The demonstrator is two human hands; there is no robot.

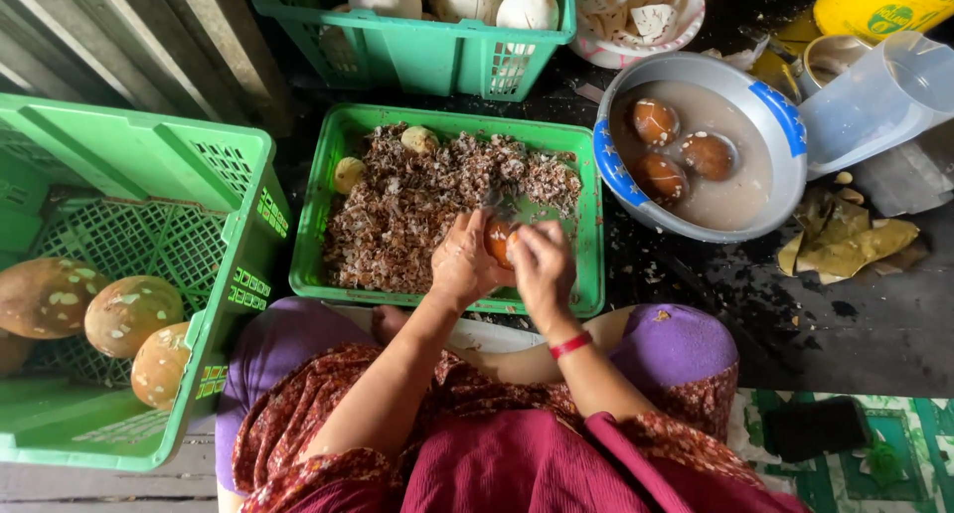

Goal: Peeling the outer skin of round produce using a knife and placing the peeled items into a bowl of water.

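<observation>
Two hands meet over the shallow green tray (318,215): the left hand (462,264) cups a small orange-brown fruit (497,243) while the right hand (542,264) pinches at its skin, mid-peel by the look of it. Finishing calls for turning the fruit to reach unpeeled skin. Peelings (417,200) heap just beyond the fingers.

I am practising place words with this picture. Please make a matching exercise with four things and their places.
Things:
1. brown nut
2. peel scraps
3. three wet brown nuts
4. speckled brown fruits

Places:
A. in the grey bowl of cloudy water
B. in the big green crate at the left
C. between both hands
D. piled in the flat green tray

Pairs: 1-C, 2-D, 3-A, 4-B
</observation>
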